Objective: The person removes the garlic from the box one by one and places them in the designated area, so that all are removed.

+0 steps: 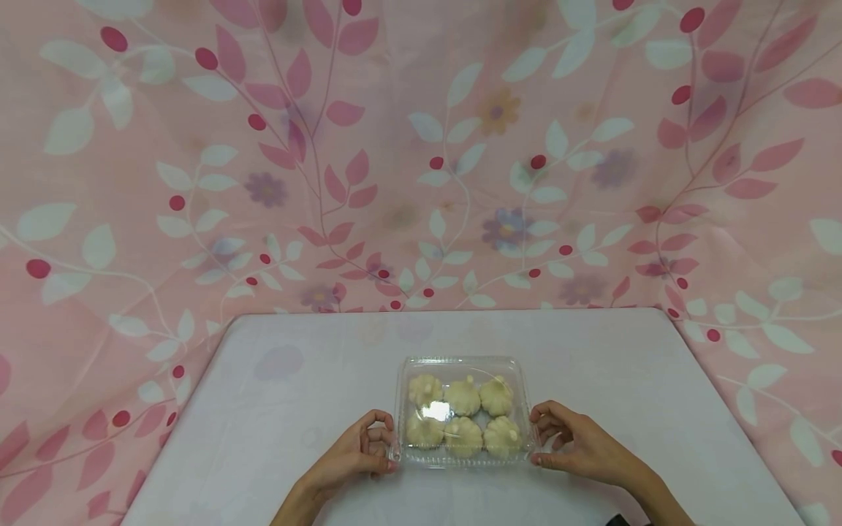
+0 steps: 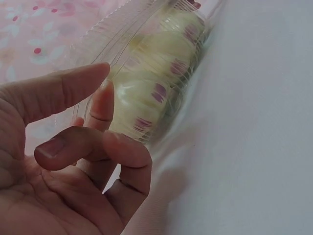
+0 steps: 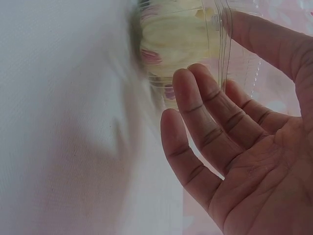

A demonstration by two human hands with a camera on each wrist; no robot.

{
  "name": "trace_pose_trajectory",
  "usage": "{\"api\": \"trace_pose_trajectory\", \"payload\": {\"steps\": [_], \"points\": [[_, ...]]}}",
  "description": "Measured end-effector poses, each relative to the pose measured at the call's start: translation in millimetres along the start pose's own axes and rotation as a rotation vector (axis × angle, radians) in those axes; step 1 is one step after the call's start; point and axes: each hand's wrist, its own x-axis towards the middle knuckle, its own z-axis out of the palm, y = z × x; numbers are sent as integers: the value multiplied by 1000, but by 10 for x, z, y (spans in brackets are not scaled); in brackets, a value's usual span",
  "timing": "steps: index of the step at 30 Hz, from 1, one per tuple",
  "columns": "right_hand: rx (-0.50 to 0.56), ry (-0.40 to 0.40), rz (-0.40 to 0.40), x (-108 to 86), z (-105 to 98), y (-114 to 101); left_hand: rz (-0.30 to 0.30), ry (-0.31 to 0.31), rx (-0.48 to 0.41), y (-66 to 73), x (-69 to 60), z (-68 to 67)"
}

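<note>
A clear plastic clamshell box lies on the white table, its lid down. Inside it sit several pale, ribbed garlic bulbs in two rows; purple streaks show on them in both wrist views. My left hand pinches the box's left rim near the front corner; in the left wrist view the thumb and a finger meet at the clear edge, with other fingers curled. At the right rim, my right hand holds the edge, thumb on one side and fingertips along the wall.
The white table stretches around the box on all sides. Behind it and at both sides hangs a pink cloth with printed leaves and flowers. A dark cuff shows by the right forearm.
</note>
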Motion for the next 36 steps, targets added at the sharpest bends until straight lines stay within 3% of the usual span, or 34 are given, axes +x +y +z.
{"api": "trace_pose_trajectory", "payload": {"steps": [13, 17, 23, 33, 36], "points": [[2, 5, 13, 6, 2, -14, -49, 50, -29, -1, 14, 6], [-8, 11, 12, 5, -3, -17, -32, 35, -13, 27, 24, 17], [-18, 13, -2, -7, -12, -8, 20, -29, 33, 42, 22, 14], [-31, 29, -28, -14, -11, -8, 16, 26, 130, 81, 23, 63], [-28, 28, -26, -14, -6, -7, 49, 59, 223, 105, 16, 82]]}}
